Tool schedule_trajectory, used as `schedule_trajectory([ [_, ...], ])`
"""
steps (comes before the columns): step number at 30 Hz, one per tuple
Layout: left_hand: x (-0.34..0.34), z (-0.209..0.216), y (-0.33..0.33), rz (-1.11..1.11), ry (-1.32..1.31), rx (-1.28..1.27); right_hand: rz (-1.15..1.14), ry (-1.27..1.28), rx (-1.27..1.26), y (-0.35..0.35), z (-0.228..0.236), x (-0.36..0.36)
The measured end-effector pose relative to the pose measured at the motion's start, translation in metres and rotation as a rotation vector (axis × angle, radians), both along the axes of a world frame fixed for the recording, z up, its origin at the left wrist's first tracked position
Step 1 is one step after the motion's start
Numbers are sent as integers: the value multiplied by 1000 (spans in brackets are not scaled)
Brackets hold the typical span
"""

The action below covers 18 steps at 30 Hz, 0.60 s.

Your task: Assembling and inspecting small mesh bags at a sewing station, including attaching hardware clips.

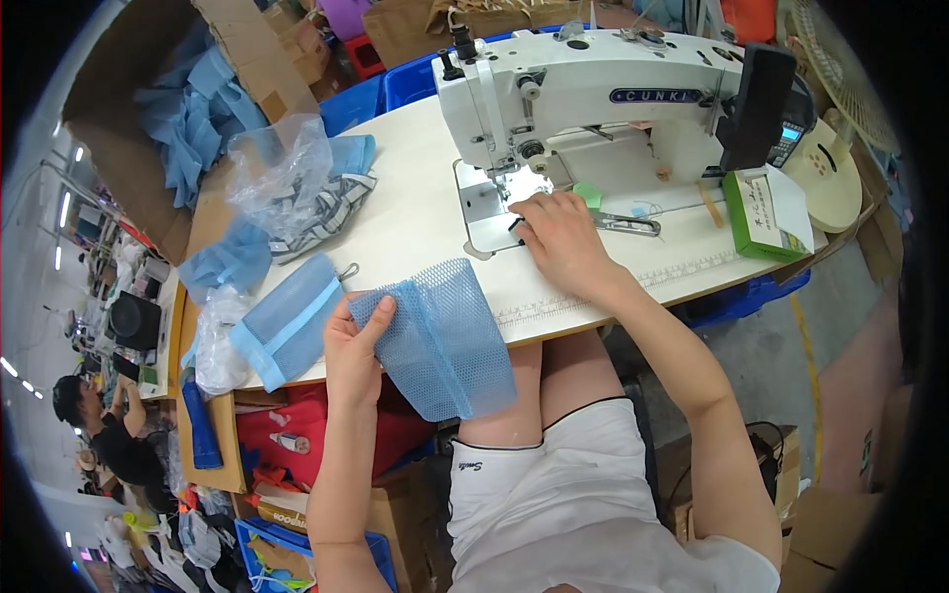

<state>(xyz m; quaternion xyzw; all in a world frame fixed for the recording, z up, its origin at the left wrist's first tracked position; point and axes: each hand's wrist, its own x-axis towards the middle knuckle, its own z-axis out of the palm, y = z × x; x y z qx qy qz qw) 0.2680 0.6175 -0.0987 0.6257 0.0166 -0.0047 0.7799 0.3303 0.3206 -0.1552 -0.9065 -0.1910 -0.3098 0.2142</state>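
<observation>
A light-blue mesh fabric piece with a seam band down its middle hangs over the table's front edge, above my lap. My left hand pinches its upper left corner, thumb on top. At the white sewing machine, my right hand rests by the lit needle plate, fingers bent together. A small dark thing shows at its fingertips; its kind is hidden. Just right of that hand lies a silver metal tool. Left of the mesh lies another blue mesh piece with a solid border.
Clear plastic bags and patterned cloth lie on the table's left. A cardboard box there holds blue cloth. A green-and-white box and a fan stand at right. Another person sits far left.
</observation>
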Motion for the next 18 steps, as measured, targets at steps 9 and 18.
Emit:
schedule_trajectory([
  [9,1,-1,-11,0,-46,-34,399,393,771,27,39,-60],
  [18,-13,10,-11,-56,-143,14,508,596,1101,44,45,-70],
])
